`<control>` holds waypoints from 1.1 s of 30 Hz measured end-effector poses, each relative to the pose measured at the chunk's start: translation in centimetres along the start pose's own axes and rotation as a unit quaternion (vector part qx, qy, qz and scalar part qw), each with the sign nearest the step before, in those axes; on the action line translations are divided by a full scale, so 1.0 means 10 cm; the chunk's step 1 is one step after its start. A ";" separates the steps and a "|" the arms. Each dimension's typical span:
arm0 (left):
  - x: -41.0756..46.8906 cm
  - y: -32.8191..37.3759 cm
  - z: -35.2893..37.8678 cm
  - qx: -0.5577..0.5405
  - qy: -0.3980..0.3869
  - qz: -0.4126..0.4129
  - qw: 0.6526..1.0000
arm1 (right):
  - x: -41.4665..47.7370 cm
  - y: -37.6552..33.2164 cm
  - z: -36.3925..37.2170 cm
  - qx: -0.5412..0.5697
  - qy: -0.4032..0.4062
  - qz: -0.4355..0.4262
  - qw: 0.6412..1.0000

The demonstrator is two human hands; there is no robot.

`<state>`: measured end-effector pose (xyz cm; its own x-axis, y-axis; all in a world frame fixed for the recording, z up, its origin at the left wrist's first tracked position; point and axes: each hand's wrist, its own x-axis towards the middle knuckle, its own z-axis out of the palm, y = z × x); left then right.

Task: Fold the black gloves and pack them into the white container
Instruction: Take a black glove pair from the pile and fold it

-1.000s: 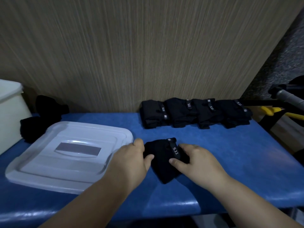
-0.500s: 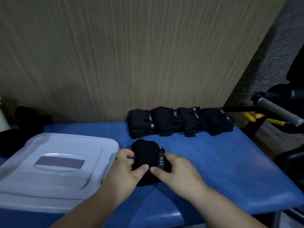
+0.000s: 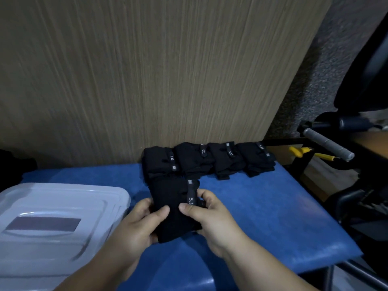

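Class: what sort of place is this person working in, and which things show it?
Likely a small packing workstation: a row of folded black gloves on a blue table, a white lid beside them, and a yellow-handled tool at right.

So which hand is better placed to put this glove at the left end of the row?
Probably the left. The left hand grips the glove on its left side, nearest the table left of the row. The right hand pinches the strap side and would have to cross over.
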<state>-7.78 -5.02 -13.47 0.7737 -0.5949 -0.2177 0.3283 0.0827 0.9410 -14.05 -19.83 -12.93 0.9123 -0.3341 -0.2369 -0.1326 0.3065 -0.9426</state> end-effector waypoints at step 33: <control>1.53 0.63 -0.16 0.307 0.231 0.022 0.923 | 1.35 -0.56 0.38 -0.625 0.221 -0.213 0.718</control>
<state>6.98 -12.31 -11.26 0.9740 -0.1862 -0.1292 0.0312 -0.4546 0.8902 0.49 -22.72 -9.96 0.7974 -0.4961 0.3436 -0.3750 -0.8534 -0.3620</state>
